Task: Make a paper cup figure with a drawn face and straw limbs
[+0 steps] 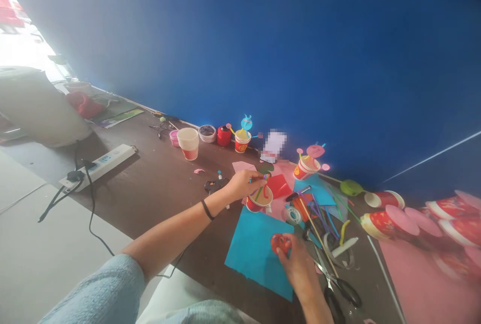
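Note:
My left hand [250, 184] reaches over a red and white paper cup [257, 205] and pinches the top of some thin coloured strips that stand in it. Over a blue paper sheet [250, 249], my right hand [295, 256] holds a small red disc [278, 244] between thumb and fingers. Green, red and purple show among the strips in the cup. Red paper [279, 187] lies just behind the cup. A roll of tape [293, 215] is beside it on the right.
Scissors [330, 276] and a wooden stick [317, 234] lie right of my right hand. Decorated cups [242, 142] stand along the blue wall, near stacked cups [188, 144]. A power strip [99, 166] is at left. Pink paper [424, 284] and more cups are at right.

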Tool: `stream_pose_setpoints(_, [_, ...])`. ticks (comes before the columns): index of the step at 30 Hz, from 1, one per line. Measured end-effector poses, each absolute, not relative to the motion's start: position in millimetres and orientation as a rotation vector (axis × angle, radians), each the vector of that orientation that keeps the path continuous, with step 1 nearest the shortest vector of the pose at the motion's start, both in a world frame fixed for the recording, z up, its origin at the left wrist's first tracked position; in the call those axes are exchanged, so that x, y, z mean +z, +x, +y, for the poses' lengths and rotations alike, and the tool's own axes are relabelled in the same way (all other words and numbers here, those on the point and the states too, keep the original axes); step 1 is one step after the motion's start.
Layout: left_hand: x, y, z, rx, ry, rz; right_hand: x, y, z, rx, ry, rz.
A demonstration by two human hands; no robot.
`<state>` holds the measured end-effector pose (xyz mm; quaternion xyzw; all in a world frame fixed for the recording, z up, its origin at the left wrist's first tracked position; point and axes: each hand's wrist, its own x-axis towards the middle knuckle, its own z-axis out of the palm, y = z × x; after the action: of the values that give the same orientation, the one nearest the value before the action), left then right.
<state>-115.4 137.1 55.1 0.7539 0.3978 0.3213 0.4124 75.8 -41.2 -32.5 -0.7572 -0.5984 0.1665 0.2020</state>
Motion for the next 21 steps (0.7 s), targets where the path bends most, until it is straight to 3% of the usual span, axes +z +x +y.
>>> stream_pose_setpoints(7, [56, -115, 133, 0.87, 1.855, 0.988, -19, 76, -38, 0.492, -2.012, -1.561])
stream_pose_setpoints(13, [71, -110, 120, 0.823, 1.768, 0.891, 18, 54, -14, 0.76, -1.638, -1.386])
stream_pose_setpoints(21, [84, -122, 118, 0.59, 1.519, 0.645, 22, 32, 4, 1.195, -1.283, -1.346])
